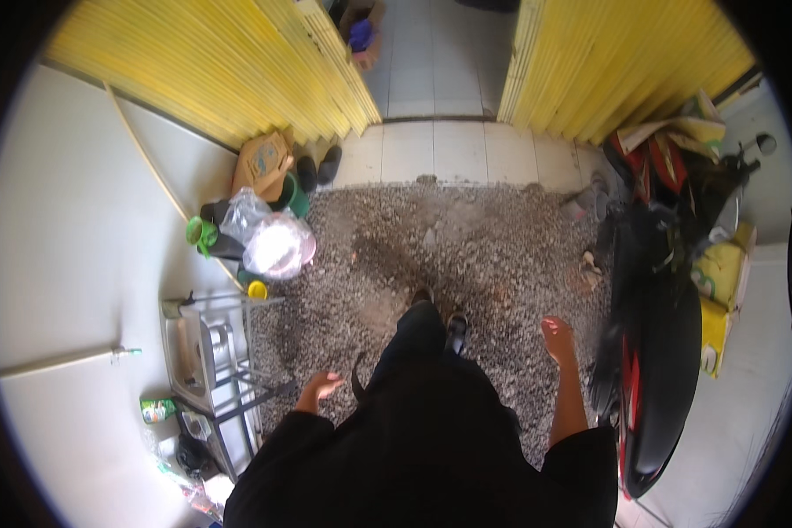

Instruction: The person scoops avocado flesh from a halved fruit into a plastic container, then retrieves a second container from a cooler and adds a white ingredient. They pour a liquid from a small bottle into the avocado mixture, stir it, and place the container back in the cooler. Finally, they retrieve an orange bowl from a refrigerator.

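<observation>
My left hand (323, 385) hangs at my side with its fingers apart and nothing in it, close to the metal frame of a stainless steel sink (188, 356). On the other side, my right hand (555, 335) is held out over the gravel ground (382, 264), its fingers curled; whether they are fully closed cannot be told, and no object shows in it. A motorcycle with a black seat (666, 369) stands to the right of that hand. My legs and shoes are below me on the gravel, one leg forward of the other.
Yellow folding metal doors (204, 59) stand parted at a tiled step (435, 152). Black slippers (330, 165), a cardboard box (262, 162), a green bucket (295, 197) and plastic bags (245, 214) lie at the left. A yellow cup (257, 290) is by the sink, grey footwear (594, 201) near the motorcycle.
</observation>
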{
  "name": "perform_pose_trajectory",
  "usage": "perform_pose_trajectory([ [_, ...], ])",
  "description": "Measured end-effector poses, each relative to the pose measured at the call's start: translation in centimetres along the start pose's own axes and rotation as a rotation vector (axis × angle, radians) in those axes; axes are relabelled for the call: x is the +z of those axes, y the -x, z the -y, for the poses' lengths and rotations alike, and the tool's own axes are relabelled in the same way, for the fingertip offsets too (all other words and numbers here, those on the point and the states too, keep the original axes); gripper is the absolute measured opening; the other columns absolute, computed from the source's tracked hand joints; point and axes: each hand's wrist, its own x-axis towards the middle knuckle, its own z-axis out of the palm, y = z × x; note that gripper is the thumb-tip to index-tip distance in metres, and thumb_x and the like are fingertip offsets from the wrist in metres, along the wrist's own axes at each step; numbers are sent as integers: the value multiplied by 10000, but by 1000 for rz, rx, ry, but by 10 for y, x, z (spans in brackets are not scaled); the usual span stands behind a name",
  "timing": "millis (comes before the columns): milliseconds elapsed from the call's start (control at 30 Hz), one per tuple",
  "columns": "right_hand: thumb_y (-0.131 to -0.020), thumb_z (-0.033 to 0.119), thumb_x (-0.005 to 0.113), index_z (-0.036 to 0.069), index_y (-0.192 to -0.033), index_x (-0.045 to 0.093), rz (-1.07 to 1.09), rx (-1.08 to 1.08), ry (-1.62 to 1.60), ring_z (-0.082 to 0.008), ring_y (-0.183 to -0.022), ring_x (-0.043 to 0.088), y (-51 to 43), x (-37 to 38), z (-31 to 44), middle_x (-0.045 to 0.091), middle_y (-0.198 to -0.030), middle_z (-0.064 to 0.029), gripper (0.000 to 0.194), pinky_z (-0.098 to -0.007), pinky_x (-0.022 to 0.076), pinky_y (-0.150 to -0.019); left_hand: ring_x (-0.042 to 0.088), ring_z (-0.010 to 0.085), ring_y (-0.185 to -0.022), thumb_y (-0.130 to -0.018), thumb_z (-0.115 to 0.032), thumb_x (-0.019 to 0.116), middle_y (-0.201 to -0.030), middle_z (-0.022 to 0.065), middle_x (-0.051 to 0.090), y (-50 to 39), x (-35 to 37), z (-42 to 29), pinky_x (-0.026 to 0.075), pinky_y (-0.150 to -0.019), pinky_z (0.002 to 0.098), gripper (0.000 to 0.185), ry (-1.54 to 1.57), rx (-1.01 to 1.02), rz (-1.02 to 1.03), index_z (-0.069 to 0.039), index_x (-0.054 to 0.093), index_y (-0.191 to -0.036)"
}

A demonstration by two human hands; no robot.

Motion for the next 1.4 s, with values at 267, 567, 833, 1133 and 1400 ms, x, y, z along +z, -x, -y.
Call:
perform_pose_trajectory([
  [267,-1016,362,646,55,-1256,712,59,20,216,-313,-1086,710,-238,-17,107,736,-1181,-158,395,-431,558,-934,624,174,-851,-997,-466,673,-933,11,664,-86,-114,-168,541,-753,412,354,298,-214,44,-137,706,-1122],
  [567,-977,193,705,43,-858,714,310,208,-89,-184,-543,613,-398,29,78,660,-666,-67,192,-356,496,-515,714,179,-1022,-998,-312,698,-1111,79,765,-174,-366,-661,552,-838,330,365,211,757,-405,-46,707,-1248],
  [833,-789,303,838,40,-895,770,401,34,257,-276,-717,728,-644,-24,189,760,-817,-107,292,-409,563,-609,685,185,-1133,-1048,-252,609,-1217,55,704,-122,-502,-1043,545,-983,379,387,813,931,-21,-60,611,-1384],
  [1133,-978,233,717,39,-1069,715,263,-105,-381,-125,-625,629,-921,-98,431,691,-811,-47,214,-286,517,-555,693,224,-1098,-1021,-223,622,-1198,88,700,-130,-709,-1200,560,-984,439,340,1061,1492,-95,-71,637,-1324],
  [1400,-997,216,673,89,-977,689,289,-30,-423,-179,-632,653,-1061,-105,567,674,-783,-66,130,-308,510,-523,706,269,-1012,-1055,-219,550,-1149,138,720,-179,-1089,-1233,591,-869,406,299,1731,1569,-801,-32,673,-1253],
])
